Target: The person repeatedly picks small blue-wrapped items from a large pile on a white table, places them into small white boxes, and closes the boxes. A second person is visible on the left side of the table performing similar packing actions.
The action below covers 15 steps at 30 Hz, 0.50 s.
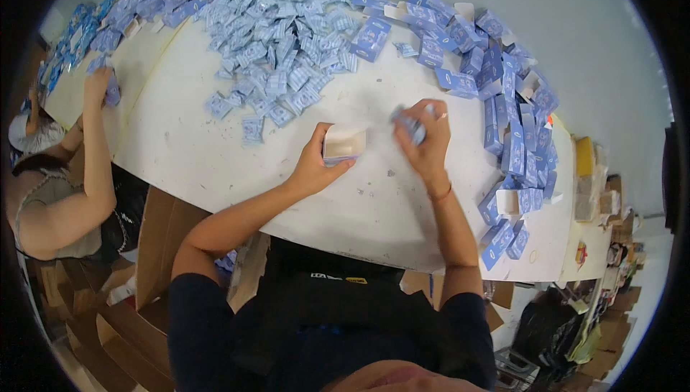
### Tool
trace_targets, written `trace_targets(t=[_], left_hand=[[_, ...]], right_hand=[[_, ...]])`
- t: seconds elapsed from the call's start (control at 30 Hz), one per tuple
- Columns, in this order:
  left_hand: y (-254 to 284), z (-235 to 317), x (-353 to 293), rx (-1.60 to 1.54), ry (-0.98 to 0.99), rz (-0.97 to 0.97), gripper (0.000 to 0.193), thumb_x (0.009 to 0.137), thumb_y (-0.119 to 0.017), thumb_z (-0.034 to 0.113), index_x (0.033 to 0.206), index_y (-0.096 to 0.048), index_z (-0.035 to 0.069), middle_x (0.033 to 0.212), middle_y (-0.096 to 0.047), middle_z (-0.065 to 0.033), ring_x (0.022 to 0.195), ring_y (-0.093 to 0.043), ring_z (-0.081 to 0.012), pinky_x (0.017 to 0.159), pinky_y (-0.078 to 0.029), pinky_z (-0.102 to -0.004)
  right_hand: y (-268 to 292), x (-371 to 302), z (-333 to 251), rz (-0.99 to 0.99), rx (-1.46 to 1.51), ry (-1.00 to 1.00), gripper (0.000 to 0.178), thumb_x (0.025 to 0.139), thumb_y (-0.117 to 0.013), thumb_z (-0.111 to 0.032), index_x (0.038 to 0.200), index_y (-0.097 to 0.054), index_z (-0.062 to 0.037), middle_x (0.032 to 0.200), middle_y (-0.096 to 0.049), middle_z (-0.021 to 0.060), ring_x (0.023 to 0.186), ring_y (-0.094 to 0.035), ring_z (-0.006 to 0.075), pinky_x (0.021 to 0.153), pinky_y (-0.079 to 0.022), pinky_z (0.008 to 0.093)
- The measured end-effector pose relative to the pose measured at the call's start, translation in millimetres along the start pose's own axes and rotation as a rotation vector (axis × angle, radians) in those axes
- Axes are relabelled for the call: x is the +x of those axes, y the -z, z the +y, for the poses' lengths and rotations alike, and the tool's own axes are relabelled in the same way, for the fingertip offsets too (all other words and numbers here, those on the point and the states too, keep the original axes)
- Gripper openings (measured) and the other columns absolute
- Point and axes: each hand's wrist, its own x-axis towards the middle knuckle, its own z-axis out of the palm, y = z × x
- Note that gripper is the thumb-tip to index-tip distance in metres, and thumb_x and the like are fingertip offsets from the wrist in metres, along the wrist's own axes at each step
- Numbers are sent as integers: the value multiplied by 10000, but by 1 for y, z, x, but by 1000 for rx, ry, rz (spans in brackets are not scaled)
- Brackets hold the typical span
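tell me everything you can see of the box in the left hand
The small box looks like thin card, blue outside and whitish inside. Its open end faces up, a white flap shows at the far side, and nothing shows inside. The left hand grips it over the white table; whether they touch is unclear.
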Motion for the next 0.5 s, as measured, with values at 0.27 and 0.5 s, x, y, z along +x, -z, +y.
trace_targets(t=[0.27,0.5], left_hand=[[-18,-8,0,234,-138,23,528,764,-762,147,1132,-418,-13,970,-549,-135,908,-577,-214,766,-465,-347],[-22,-4,-8,246,-150,61,481,740,-768,123,1064,-433,2,970,-541,-160,907,-576,-258,760,-465,-371]], right_hand=[[-23,10,-69,-346,-145,365,168,705,-717,-137,836,-626,-85,947,-582,104,832,-582,279,632,-481,365],[-46,-9,-61,3,49,54,295,751,-706,-117,1006,-586,-32,956,-620,125,862,-598,298,689,-501,370]])
